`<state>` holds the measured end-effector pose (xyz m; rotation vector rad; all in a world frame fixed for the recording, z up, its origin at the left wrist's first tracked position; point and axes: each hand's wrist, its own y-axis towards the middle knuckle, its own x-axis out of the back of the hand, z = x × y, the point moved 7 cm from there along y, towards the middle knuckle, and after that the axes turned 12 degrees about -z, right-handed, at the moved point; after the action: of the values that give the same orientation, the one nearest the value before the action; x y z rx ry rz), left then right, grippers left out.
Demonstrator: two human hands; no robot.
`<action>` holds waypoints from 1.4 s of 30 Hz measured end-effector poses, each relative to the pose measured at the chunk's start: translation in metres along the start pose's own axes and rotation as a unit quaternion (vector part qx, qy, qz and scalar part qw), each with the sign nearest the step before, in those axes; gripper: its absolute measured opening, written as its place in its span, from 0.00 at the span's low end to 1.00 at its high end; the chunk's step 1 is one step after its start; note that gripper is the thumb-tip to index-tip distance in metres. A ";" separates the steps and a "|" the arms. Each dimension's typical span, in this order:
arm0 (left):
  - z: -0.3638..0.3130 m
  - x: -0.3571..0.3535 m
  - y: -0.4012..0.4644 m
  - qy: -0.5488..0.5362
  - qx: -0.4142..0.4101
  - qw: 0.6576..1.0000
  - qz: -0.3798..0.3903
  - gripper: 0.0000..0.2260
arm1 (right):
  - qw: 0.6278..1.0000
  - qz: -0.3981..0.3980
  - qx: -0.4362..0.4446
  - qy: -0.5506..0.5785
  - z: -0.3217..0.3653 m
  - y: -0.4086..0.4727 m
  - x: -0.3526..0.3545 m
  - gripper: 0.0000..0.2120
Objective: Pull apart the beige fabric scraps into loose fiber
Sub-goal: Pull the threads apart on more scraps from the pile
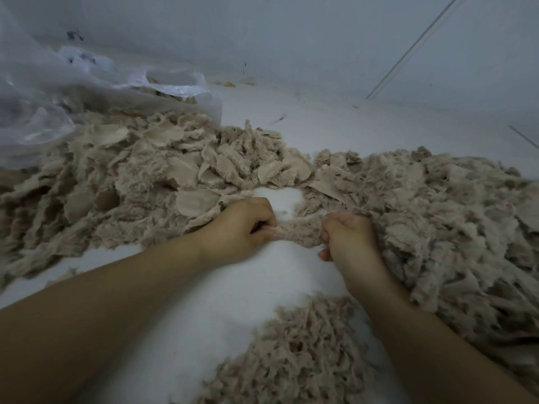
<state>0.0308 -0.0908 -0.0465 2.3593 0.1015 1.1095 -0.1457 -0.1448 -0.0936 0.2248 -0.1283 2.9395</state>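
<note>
Where the white surface [233,301] shows bare, one scrap [297,230] stretches between two hands; the left hand [245,228] pinches its left end with curled fingers, and the right hand [348,237] grips its right end in a fist; the scrap touches both. One heap of scraps [145,176] lies left and beyond the hands; one heap of fiber [452,223] lies right, touching the right hand; a second fiber clump [303,354] lies near, between the forearms; one clear bag [58,91] sits far left.
</note>
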 end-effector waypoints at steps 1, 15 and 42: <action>0.000 0.003 -0.002 -0.001 0.006 1.000 0.003 0.07 | 1.000 0.002 0.011 -0.009 -0.002 0.001 0.000 0.07; -0.008 -0.010 -0.003 -0.158 0.192 0.965 -0.083 0.11 | 0.975 0.109 0.175 -0.079 0.012 -0.017 -0.014 0.14; -0.002 -0.014 -0.021 -0.402 0.325 0.846 -0.129 0.08 | 0.975 0.145 0.168 0.020 0.029 -0.040 -0.014 0.04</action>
<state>0.0232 -0.0757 -0.0654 3.0766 0.5378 -0.1571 -0.1204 -0.1108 -0.0644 0.2079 0.3785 3.2391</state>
